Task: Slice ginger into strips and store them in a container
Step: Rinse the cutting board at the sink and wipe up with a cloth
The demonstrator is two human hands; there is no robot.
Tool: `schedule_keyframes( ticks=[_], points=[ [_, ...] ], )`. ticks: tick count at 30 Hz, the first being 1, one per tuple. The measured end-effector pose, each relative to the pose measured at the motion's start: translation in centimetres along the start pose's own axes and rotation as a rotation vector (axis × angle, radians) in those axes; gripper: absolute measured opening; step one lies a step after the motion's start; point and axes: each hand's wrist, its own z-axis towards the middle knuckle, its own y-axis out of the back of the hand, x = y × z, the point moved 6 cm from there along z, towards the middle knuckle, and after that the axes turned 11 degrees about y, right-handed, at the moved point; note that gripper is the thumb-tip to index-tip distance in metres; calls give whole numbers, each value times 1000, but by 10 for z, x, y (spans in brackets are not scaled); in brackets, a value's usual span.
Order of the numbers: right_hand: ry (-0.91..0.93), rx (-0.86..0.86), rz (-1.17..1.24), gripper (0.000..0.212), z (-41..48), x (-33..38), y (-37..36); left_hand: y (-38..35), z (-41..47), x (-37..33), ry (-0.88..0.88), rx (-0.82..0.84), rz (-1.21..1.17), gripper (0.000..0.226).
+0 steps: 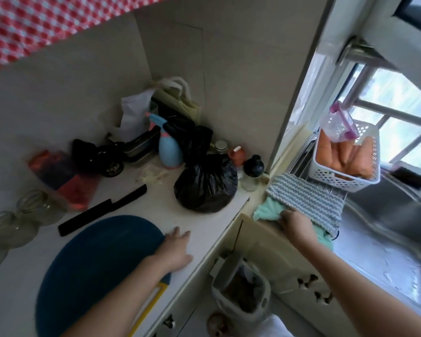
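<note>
Under the left hand (178,249) the white bench (204,239) is pressed flat. The fingers (177,233) are kept straight and slightly spread, with nothing held. The heel of that hand is laid at the right edge of a blue cutting board (95,263), and the board's yellow handle (151,305) is seen below the forearm.

Ahead and left of those fingers, a black knife (102,210) is laid flat on the bench just beyond the board's far rim, untouched. Further ahead of the fingertips a pale knobbly lump (151,175) is seen. It looks like the ginger but is too blurred to be confirmed. It is left loose on the bench between the knife tip and a blue spray bottle (168,147). A knotted black bag (206,186) is set straight ahead of the left fingers. Far to their left, clear glass jars (34,205) are seen near the bench edge, beyond the board.

The right hand (294,222) is placed on a mint-green cloth (267,211) at the bench corner by the sink (374,251). Its fingers are bent into the folds and the tips are hidden, so it cannot be told whether the cloth is gripped. A striped knit cloth (306,198) is draped just beyond those fingers, over the green one. Further beyond, a white perforated basket (338,181) of carrots (345,154) is set by the window.
</note>
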Motion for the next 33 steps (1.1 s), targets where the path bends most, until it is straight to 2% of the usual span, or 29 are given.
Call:
schedule_keyframes(
  ticks=[3, 6, 8, 9, 10, 12, 15, 17, 19, 22, 25, 26, 27, 28, 30, 31, 33],
  points=[
    [-39, 4, -14, 9, 0, 2, 10, -1, -4, 1, -7, -8, -24, 75],
    [40, -20, -89, 25, 0, 25, 27, 3, -7, 2, -17, -15, -86, 71],
    [161, -70, -53, 30, 1, 55, 43, 12, -10, 0, -40, -29, -306, 63],
    [246, -76, -21, 29, 2, 73, 49, 17, -13, -1, -41, -21, -513, 57],
    [346, -42, 14, 28, 2, 92, 52, 22, -18, -3, -32, 24, -756, 50],
    [582, 81, 94, 36, -2, 133, 52, 24, -32, -12, -13, 244, -1187, 46],
    [879, 124, 174, 38, -15, 192, 54, 24, -49, -19, -44, 544, -1485, 54],
    [955, 48, 237, 28, -22, 217, 53, 26, -63, -23, -112, 688, -1628, 44],
    [951, -7, 315, 26, -26, 226, 46, 29, -69, -22, -161, 664, -1757, 29],
    [877, 62, 454, 25, -31, 224, 30, 35, -66, -3, -144, 405, -1877, 27],
    [480, 173, 949, 24, -29, 215, 15, 40, -67, 19, -118, 203, -1841, 30],
    [353, 217, 1112, 22, -28, 217, 6, 42, -70, 23, -127, 171, -1805, 33],
    [259, 269, 1202, 28, -28, 221, -3, 44, -74, 23, -155, 168, -1775, 36],
    [233, 314, 1229, 36, -28, 228, -10, 45, -78, 22, -194, 191, -1748, 37],
    [245, 304, 1207, 34, -24, 238, -20, 46, -83, 23, -234, 262, -1711, 40],
    [247, 276, 1181, 31, -21, 240, -21, 46, -83, 30, -215, 270, -1677, 39],
    [246, 229, 1060, 35, -11, 239, -25, 43, -78, 57, -93, 181, -1532, 32]
  ],
)
